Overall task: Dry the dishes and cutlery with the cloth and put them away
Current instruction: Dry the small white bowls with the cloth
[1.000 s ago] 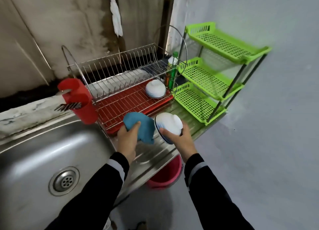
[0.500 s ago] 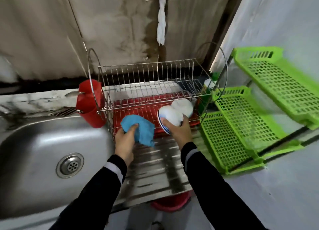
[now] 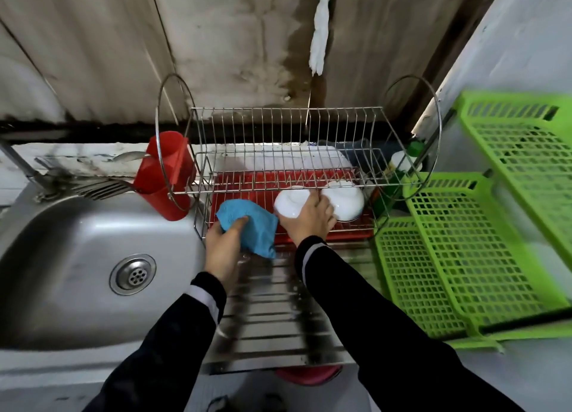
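Note:
My right hand (image 3: 308,221) grips an upturned white bowl (image 3: 289,202) at the lower tier of the wire dish rack (image 3: 288,139), right beside a second upturned white bowl (image 3: 345,202) on the red drip tray (image 3: 241,185). My left hand (image 3: 223,249) holds a blue cloth (image 3: 252,226) in front of the rack's left part. A red cutlery holder (image 3: 167,176) hangs on the rack's left end, with forks (image 3: 99,188) lying beside it at the sink's edge.
A steel sink (image 3: 77,263) with a drain lies at the left, its ribbed drainboard (image 3: 278,312) under my arms. A green plastic tiered shelf (image 3: 483,244) stands at the right. A green-capped bottle (image 3: 405,161) stands behind the rack's right end. A red bucket (image 3: 309,374) sits below.
My right hand has carried the bowl forward into the rack's lower tier, next to the other bowl. The view has swung left and closer. My left hand keeps hold of the cloth.

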The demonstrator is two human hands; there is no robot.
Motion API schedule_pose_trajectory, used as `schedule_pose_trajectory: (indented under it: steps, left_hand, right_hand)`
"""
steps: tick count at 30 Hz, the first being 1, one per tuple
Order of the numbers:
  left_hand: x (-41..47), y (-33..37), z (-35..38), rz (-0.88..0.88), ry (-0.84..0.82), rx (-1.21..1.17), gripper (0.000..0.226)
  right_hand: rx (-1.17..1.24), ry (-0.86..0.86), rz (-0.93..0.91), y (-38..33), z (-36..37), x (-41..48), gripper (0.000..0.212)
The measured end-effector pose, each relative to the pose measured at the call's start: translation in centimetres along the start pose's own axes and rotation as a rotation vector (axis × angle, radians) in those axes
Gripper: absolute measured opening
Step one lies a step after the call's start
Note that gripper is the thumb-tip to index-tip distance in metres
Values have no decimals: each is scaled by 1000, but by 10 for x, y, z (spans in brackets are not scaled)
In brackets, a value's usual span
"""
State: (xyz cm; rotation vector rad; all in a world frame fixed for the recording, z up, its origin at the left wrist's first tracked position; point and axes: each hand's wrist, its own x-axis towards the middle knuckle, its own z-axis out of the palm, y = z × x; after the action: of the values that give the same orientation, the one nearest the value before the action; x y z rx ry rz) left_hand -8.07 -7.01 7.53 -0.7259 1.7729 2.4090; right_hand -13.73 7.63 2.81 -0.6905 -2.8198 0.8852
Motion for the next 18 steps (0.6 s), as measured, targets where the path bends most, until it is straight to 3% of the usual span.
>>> schedule_pose_trajectory:
  steps: [5, 11, 18]
  left_hand:
    - [2, 1, -1, -18, 18, -10, 8]
    - [-5, 3, -4, 5, -9, -30, 7]
    - [-25, -10, -27, 19, -56, -38, 17]
  right_hand:
    - [4, 63, -51, 12, 1, -10, 104]
    - [96, 172, -72, 35, 1, -42, 70]
    - [130, 103, -219, 38, -3, -70, 61]
